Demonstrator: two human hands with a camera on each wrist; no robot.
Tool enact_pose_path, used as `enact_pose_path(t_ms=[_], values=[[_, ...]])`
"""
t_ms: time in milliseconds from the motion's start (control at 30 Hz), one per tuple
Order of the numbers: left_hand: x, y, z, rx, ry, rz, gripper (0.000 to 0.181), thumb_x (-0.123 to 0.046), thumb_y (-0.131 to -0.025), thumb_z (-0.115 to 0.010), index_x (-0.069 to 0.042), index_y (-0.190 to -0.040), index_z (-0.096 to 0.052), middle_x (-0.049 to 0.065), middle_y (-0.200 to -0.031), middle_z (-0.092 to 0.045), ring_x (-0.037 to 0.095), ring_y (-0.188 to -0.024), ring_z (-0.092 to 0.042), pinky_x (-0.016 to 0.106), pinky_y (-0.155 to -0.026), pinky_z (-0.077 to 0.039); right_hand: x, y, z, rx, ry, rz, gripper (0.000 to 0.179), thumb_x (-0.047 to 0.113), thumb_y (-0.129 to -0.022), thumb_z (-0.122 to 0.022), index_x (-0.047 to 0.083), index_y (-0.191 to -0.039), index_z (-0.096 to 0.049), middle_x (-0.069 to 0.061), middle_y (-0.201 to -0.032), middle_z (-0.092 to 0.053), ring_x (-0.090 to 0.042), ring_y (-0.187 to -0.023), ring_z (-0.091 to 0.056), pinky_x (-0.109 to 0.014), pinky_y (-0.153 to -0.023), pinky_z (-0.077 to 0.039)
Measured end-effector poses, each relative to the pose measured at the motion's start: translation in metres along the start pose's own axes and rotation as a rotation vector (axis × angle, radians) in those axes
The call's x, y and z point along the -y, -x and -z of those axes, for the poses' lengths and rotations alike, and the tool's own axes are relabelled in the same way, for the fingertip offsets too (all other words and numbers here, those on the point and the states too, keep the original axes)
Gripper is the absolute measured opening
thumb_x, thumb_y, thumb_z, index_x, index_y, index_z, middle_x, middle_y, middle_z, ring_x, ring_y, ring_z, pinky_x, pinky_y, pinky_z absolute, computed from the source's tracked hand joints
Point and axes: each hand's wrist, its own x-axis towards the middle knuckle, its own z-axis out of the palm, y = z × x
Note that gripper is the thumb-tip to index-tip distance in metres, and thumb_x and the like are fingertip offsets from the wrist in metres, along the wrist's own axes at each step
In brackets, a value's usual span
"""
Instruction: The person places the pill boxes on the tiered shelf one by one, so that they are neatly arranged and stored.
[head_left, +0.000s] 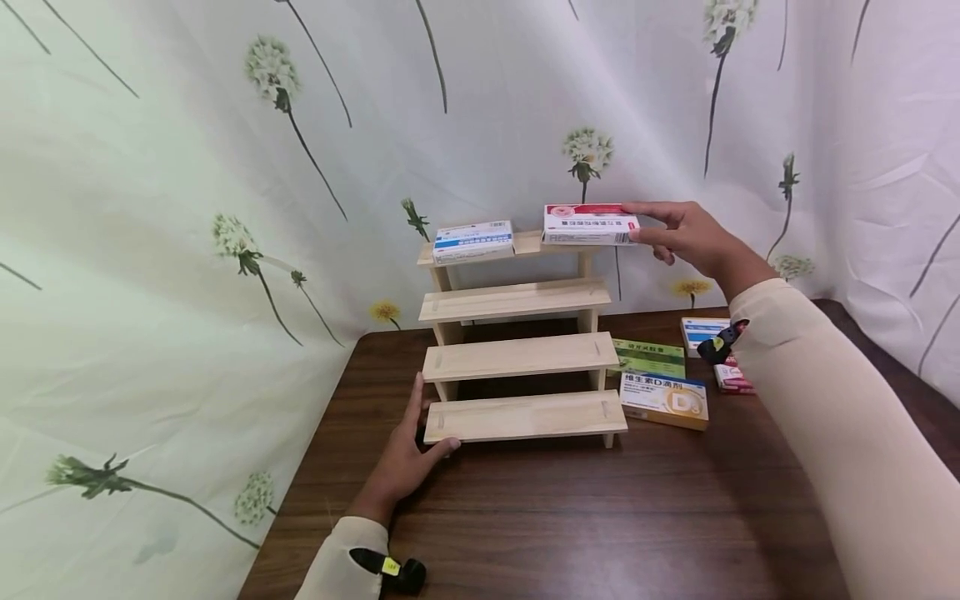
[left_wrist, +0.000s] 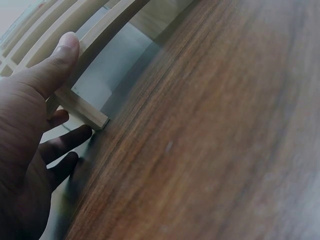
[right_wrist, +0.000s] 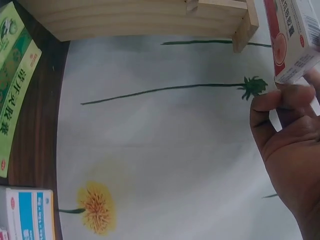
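A four-tier wooden step stand (head_left: 517,358) stands on the table. At the left end of its lowest step, my left hand (head_left: 405,458) grips the board, thumb over the front corner and fingers along the side; the left wrist view shows the same thumb (left_wrist: 62,52) on the wood. My right hand (head_left: 693,237) pinches the right end of a red-and-white medicine box (head_left: 588,225) at the top step. That box (right_wrist: 295,40) lies at the upper right of the right wrist view. A blue-and-white medicine box (head_left: 472,242) rests on the top step's left end.
Right of the stand, a green medicine box (head_left: 648,357) and a white-and-orange vitamin D box (head_left: 663,400) lie on the brown table (head_left: 525,517). Another blue-and-white box (head_left: 697,333) and a red-and-white box (head_left: 733,379) are partly behind my right sleeve. A flowered curtain (head_left: 495,125) hangs behind.
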Motion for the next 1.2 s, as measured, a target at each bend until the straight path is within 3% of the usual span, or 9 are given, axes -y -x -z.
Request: enact_pose_path(t_ms=[200, 567, 967, 1200], values=[[0.000, 0.000, 0.000, 0.005, 0.004, 0.010, 0.123, -0.035, -0.095, -0.087, -0.043, -0.175, 0.007, 0.019, -0.167, -0.051, 0.040, -0.154, -0.051, 0.067, -0.127, -0.035, 0.001, -0.006, -0.007, 0.041, -0.042, 0.009, 0.053, 0.020, -0.111, -0.066, 0.015, -0.162, -0.055, 0.001, -0.146, -0.066, -0.013, -0.062, -0.060, -0.027, -0.075, -0.052], [-0.001, 0.001, 0.001, 0.006, 0.001, 0.001, 0.124, -0.032, -0.096, -0.087, -0.043, -0.175, 0.007, 0.020, -0.168, -0.049, 0.041, -0.154, -0.050, 0.067, -0.127, -0.035, 0.002, -0.019, -0.017, 0.101, 0.038, 0.012, 0.055, 0.029, -0.114, -0.061, 0.018, -0.166, -0.049, -0.015, -0.154, -0.057, -0.015, -0.067, -0.066, -0.028, -0.077, -0.055], [-0.001, 0.001, 0.000, 0.002, 0.006, -0.009, 0.124, -0.030, -0.096, -0.087, -0.042, -0.175, 0.007, 0.021, -0.168, -0.049, 0.042, -0.154, -0.051, 0.067, -0.125, -0.038, 0.006, -0.024, -0.030, 0.116, 0.097, 0.013, 0.054, 0.025, -0.117, -0.052, 0.018, -0.170, -0.043, -0.019, -0.158, -0.055, -0.016, -0.063, -0.059, -0.029, -0.063, -0.047], [-0.002, 0.002, 0.001, 0.003, 0.010, -0.017, 0.124, -0.029, -0.096, -0.087, -0.041, -0.176, 0.007, 0.022, -0.168, -0.049, 0.042, -0.155, -0.049, 0.067, -0.126, -0.037, 0.008, -0.029, -0.037, 0.111, 0.108, 0.016, 0.054, 0.022, -0.117, -0.054, 0.017, -0.170, -0.043, -0.020, -0.158, -0.055, -0.020, -0.064, -0.059, -0.029, -0.063, -0.051]])
